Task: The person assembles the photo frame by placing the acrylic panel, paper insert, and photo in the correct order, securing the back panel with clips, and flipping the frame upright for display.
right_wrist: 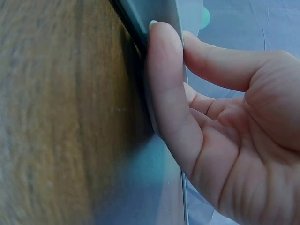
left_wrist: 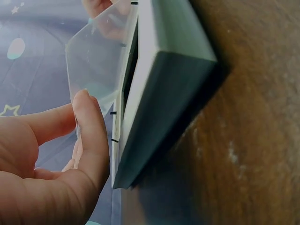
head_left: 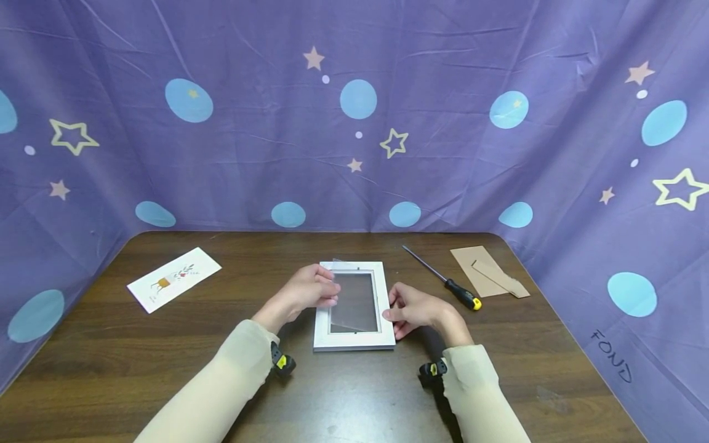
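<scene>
A white picture frame point(head_left: 323, 338) lies on the table in front of me, its opening facing up. My left hand point(head_left: 303, 290) pinches the edge of a clear sheet point(left_wrist: 93, 61) between thumb and finger. Seen from the left wrist, the sheet stands tilted over the frame, its lower side along the frame's inner edge by small black tabs point(left_wrist: 115, 140). My right hand point(head_left: 419, 309) grips the frame's right side, thumb on top and fingers along the outer side. In the right wrist view a finger point(right_wrist: 166, 79) lies against the frame's side wall.
A white card point(head_left: 174, 279) with a drawing lies at the left on the wooden table point(head_left: 166, 369). To the right are a black and yellow screwdriver point(head_left: 458, 293) and a brown backing board point(head_left: 471, 258) with a stand leg point(head_left: 495, 278). A purple curtain point(head_left: 443, 172) hangs behind.
</scene>
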Tool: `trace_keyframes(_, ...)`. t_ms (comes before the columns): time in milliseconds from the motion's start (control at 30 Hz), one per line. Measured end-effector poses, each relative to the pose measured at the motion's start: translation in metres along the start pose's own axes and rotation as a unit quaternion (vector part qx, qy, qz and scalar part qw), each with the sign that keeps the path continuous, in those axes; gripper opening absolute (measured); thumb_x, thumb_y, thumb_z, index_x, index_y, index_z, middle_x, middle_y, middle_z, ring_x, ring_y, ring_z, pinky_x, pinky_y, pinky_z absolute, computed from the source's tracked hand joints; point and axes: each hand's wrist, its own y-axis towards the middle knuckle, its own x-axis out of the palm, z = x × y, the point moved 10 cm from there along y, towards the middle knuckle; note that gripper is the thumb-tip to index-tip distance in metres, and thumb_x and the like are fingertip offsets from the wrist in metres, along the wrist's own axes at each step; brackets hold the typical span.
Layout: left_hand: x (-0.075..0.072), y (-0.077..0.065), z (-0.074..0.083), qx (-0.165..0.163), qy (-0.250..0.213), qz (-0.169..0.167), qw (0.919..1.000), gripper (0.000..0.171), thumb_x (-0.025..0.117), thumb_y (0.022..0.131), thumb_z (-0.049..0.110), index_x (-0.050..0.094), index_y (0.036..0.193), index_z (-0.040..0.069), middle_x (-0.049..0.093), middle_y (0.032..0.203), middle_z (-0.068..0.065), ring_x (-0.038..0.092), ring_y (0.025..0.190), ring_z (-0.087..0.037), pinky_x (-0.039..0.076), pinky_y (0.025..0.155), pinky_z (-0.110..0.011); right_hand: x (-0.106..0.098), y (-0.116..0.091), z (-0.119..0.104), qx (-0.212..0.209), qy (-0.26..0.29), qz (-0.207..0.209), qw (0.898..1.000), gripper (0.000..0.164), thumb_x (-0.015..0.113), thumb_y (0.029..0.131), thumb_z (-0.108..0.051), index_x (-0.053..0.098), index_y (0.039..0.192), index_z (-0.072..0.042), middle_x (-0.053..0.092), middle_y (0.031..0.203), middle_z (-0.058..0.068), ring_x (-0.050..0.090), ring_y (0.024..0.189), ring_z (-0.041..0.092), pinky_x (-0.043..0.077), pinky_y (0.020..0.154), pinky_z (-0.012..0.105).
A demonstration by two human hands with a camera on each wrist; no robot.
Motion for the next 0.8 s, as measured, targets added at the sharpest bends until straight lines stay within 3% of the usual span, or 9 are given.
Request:
trace_keyframes(200,-0.002,0.000,-0.002,0.011,0.036,0.020,0.9991,0.042,0.071,0.098,0.001,0.052,0.133,-0.012,0.068,0.098,-0.014,0.069,0.076,-0.015,0.066,0.072,-0.025,0.000,-0.001,-0.001,0.000,-0.001,0.000,1.000,0.027,0.066,0.103,-0.003,0.043,0.117,0.002,0.059,0.089,0.016,0.064,0.070,0.023,0.067,0.064,0.035)
trace_keyframes(333,-0.005,0.000,-0.001,0.032,0.100,0.046,0.9934,0.040,0.074,0.095,0.002,0.056,0.129,-0.009,0.071,0.093,-0.013,0.069,0.067,-0.014,0.065,0.066,-0.026,0.000,-0.001,-0.001,-0.001,-0.002,-0.001,1.000,0.027,0.066,0.103,-0.003,0.044,0.117,0.003,0.059,0.089,0.016,0.064,0.069,0.023,0.067,0.064,0.035)
trace_keyframes(400,-0.006,-0.001,0.002,0.048,0.151,0.061,0.9855,0.040,0.076,0.094,0.006,0.058,0.128,-0.007,0.072,0.090,-0.011,0.068,0.064,-0.014,0.064,0.063,-0.027,0.000,-0.001,-0.001,-0.001,-0.004,-0.001,1.000,0.027,0.066,0.103,-0.003,0.044,0.117,0.002,0.059,0.089,0.016,0.064,0.069,0.023,0.067,0.064,0.035)
trace_keyframes(600,-0.004,-0.009,0.013,0.078,0.296,0.089,0.9479,0.052,0.081,0.091,0.017,0.061,0.135,-0.003,0.072,0.084,-0.005,0.066,0.066,-0.017,0.056,0.061,-0.029,0.000,-0.001,-0.002,0.000,-0.004,-0.002,1.000,0.027,0.066,0.104,-0.003,0.043,0.117,0.002,0.059,0.089,0.016,0.064,0.069,0.023,0.067,0.065,0.035)
trace_keyframes(800,0.002,-0.013,0.016,0.077,0.364,0.086,0.9243,0.072,0.084,0.090,0.021,0.054,0.150,-0.005,0.066,0.082,-0.005,0.061,0.071,-0.019,0.054,0.062,-0.030,0.000,-0.001,-0.002,0.002,-0.005,0.002,1.000,0.027,0.067,0.103,-0.003,0.044,0.117,0.002,0.059,0.090,0.016,0.065,0.070,0.023,0.067,0.064,0.035)
